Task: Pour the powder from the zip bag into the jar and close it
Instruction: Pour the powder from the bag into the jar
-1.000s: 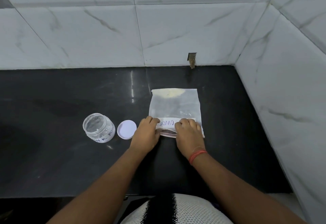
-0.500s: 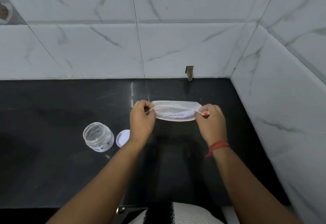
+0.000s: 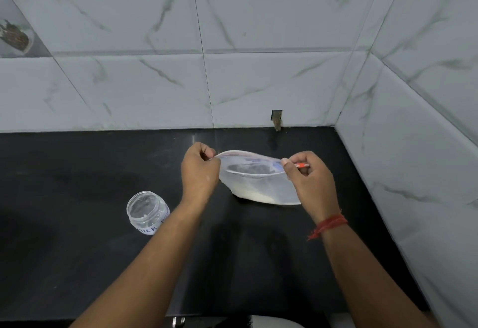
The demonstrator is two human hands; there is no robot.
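Black counter point(image 3: 77, 263), open jar point(image 3: 147, 211) on it

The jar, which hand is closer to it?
The left hand. It is up and to the right of the jar, holding one end of the bag. The right hand holds the bag's far end, farther from the jar.

Glossy black worktop point(image 3: 77, 263); white wall tiles point(image 3: 258, 82) veined grey-green; clear zip bag point(image 3: 258, 185) holding white powder point(image 3: 254, 195); transparent jar point(image 3: 147, 211), white label; red wrist thread point(image 3: 328, 225).

Kitchen (tiled walls point(image 3: 258, 82), black counter point(image 3: 77, 250))
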